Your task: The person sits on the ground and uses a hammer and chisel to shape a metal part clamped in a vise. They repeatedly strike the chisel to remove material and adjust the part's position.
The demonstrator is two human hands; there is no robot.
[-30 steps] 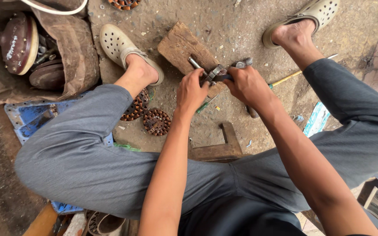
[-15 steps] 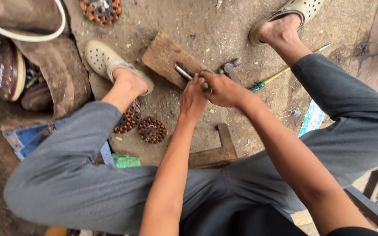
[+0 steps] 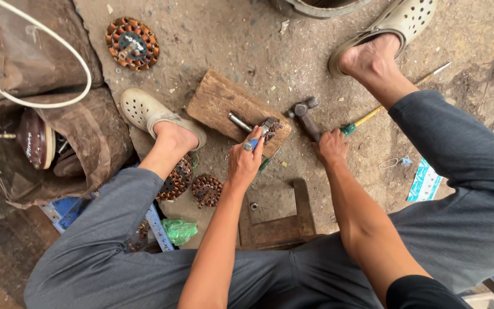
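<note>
My left hand (image 3: 246, 162) pinches a small blue-handled tool (image 3: 257, 139) against a dark metal part (image 3: 270, 126) on a worn wooden block (image 3: 215, 103). A short steel rod (image 3: 239, 122) lies on the block beside it. My right hand (image 3: 330, 147) grips the handle of a hammer (image 3: 304, 114) whose head rests on the ground just right of the block. I sit low with my knees apart and both feet in pale perforated clogs.
A copper-wound stator (image 3: 132, 43) lies far left; two more coils (image 3: 207, 189) sit by my left leg. A yellow-green screwdriver (image 3: 367, 119), a wooden frame (image 3: 284, 226), sacks with motor parts (image 3: 35, 140) and a white cable (image 3: 41, 103) surround me.
My hands, together over the block before, have parted. The right hand moved off to the hammer handle on the ground, and the left stays at the part on the block.
</note>
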